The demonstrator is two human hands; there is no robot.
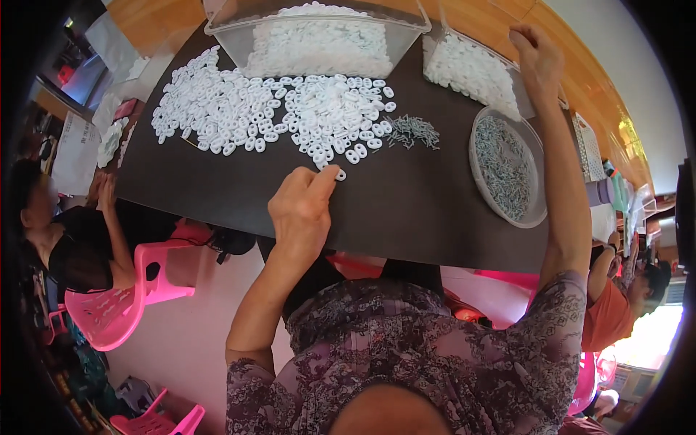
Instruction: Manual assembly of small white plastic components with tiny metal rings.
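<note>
My left hand [301, 206] is over the near middle of the dark table, thumb and forefinger pinched at a small white oval piece with two holes [341, 175]. Just beyond it spreads a pile of the same white pieces [333, 112], with a second pile [217, 109] to its left. My right hand [540, 64] is raised at the far right, beside a clear bin of white pieces [471, 71]. Its fingers are curled in, and whatever they hold cannot be made out. Below that forearm stands a round clear tub of small grey screws [502, 170].
A small heap of grey screws [413, 133] lies right of the white piles. At the back stands a large clear bin [319, 47] of white pieces. One person [87, 246] sits at left near a pink chair [109, 312]; another in orange [612, 312] is at right.
</note>
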